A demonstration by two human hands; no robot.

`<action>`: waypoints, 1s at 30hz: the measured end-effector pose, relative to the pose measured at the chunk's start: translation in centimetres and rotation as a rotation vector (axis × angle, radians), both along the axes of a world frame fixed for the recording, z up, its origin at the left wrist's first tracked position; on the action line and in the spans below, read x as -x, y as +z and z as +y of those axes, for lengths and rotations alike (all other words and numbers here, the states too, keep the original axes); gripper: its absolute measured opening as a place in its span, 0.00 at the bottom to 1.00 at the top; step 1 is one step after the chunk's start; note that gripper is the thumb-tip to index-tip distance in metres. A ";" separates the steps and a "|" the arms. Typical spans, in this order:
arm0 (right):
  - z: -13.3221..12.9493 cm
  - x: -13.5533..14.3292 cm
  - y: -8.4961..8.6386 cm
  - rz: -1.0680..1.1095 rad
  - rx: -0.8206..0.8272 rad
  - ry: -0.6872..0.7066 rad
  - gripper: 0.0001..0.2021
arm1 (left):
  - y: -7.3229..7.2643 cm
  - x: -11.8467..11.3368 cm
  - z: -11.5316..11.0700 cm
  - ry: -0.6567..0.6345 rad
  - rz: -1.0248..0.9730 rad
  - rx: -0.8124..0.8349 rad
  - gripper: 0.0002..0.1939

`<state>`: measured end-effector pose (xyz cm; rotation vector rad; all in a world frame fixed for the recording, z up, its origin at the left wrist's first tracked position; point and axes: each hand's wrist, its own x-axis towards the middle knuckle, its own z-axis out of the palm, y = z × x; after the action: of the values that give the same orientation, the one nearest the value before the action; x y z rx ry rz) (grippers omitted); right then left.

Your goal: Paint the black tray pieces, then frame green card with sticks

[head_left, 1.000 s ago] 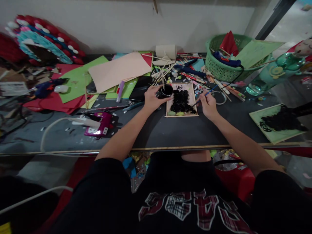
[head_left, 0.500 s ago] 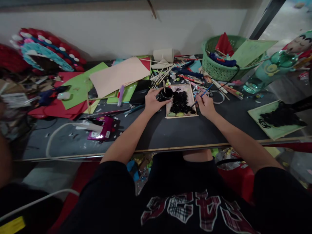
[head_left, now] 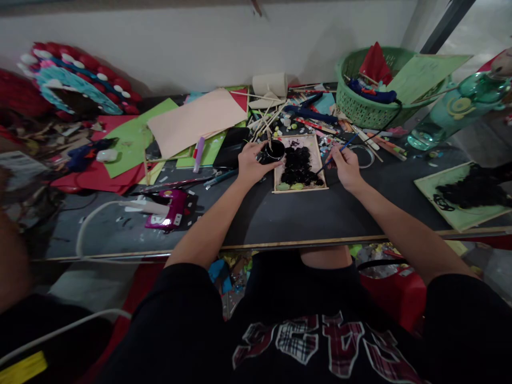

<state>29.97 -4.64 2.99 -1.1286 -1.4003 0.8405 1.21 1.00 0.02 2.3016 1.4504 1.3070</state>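
Observation:
Fingers of my left hand point(head_left: 253, 164) wrap round a small black cup point(head_left: 273, 152), which has a thin stick standing in it. My right hand point(head_left: 346, 166) pinches a thin blue brush point(head_left: 349, 142), its tip down at the right side of a framed panel point(head_left: 300, 190). Glossy black lumps point(head_left: 297, 164) cover most of that panel, with a few green pieces along its near edge. The cup is held at the panel's left edge.
Behind lie a pink sheet point(head_left: 198, 121), a paper roll point(head_left: 270, 85) and scattered sticks. At the right are a green basket point(head_left: 372, 110), a bottle point(head_left: 448, 114) and another panel point(head_left: 452, 216). A purple power strip point(head_left: 172, 210) sits left.
My right hand has moved slightly to the right with the brush, and the brush tip has shifted a little on the panel. The view has shifted slightly. My left hand still holds the cup.

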 end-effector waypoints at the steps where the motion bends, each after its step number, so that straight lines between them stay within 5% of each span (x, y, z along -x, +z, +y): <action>1: 0.2 -0.1 -0.1 0.019 0.006 -0.007 0.31 | 0.0 0.0 0.0 -0.004 -0.004 0.001 0.41; 19: -1.5 -0.3 0.5 -0.303 -0.113 -0.004 0.29 | 0.3 -0.1 0.0 -0.027 0.001 0.069 0.46; 30: 0.4 -0.7 -0.4 0.053 -0.054 -0.218 0.29 | 0.1 -0.3 0.2 -0.026 -0.006 0.019 0.42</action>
<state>30.71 -4.23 2.62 -1.1844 -1.2242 0.6685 1.51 1.16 0.10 2.2948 1.4202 1.2870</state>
